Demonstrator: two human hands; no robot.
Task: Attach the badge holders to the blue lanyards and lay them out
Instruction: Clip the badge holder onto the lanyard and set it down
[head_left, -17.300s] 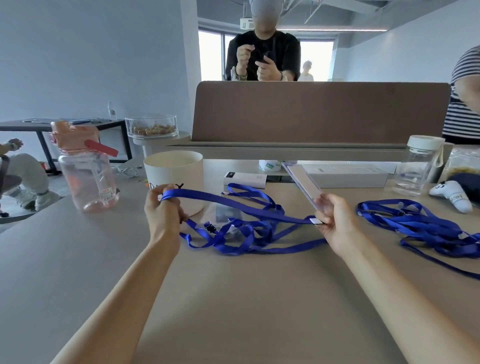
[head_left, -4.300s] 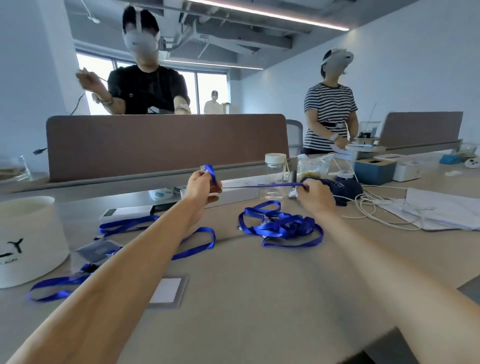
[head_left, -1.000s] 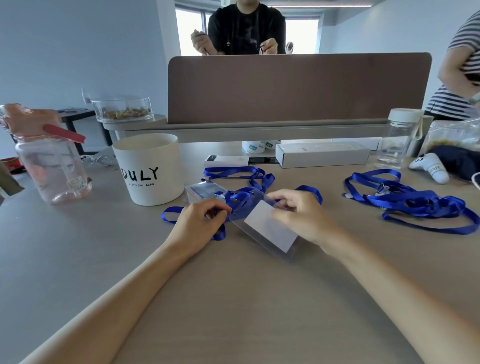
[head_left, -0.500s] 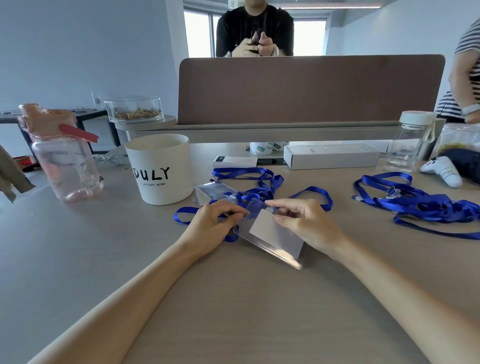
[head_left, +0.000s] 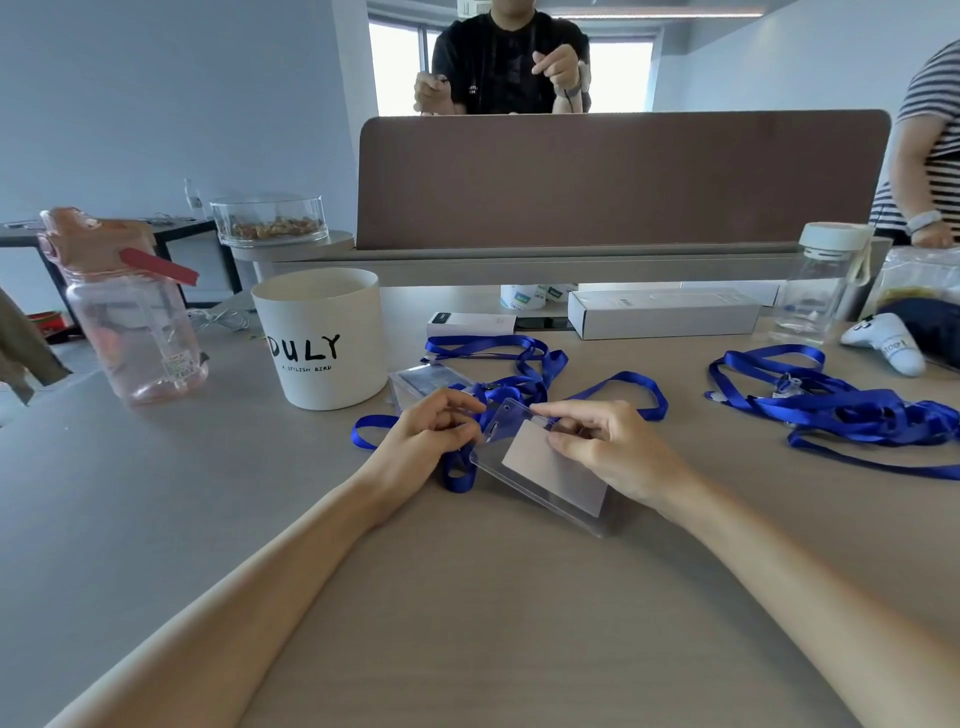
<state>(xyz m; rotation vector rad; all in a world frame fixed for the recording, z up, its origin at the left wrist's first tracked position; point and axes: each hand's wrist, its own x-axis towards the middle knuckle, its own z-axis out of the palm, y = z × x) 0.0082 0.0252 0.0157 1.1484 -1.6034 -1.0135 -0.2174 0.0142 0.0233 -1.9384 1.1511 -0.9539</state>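
Note:
A clear badge holder (head_left: 540, 467) with a white card inside lies tilted on the table in front of me. My right hand (head_left: 608, 449) pinches its top edge near the slot. My left hand (head_left: 428, 434) pinches the clip end of a blue lanyard (head_left: 524, 374) right beside that slot; the clip itself is hidden by my fingers. The lanyard's strap loops away behind both hands. A second badge holder (head_left: 426, 379) lies on the table behind my left hand. A heap of more blue lanyards (head_left: 841, 405) sits at the right.
A white DULY cup (head_left: 322, 338) and a pink water bottle (head_left: 130, 306) stand at the left. White boxes (head_left: 660, 314), a clear jar (head_left: 826, 283) and a white controller (head_left: 888, 343) line the back, under a brown desk divider (head_left: 618, 176). Two people stand beyond it.
Both hands have stayed at the badge holder's top slot. My left fingers have closed tighter on the lanyard end against the slot, and my right thumb has slid onto the card.

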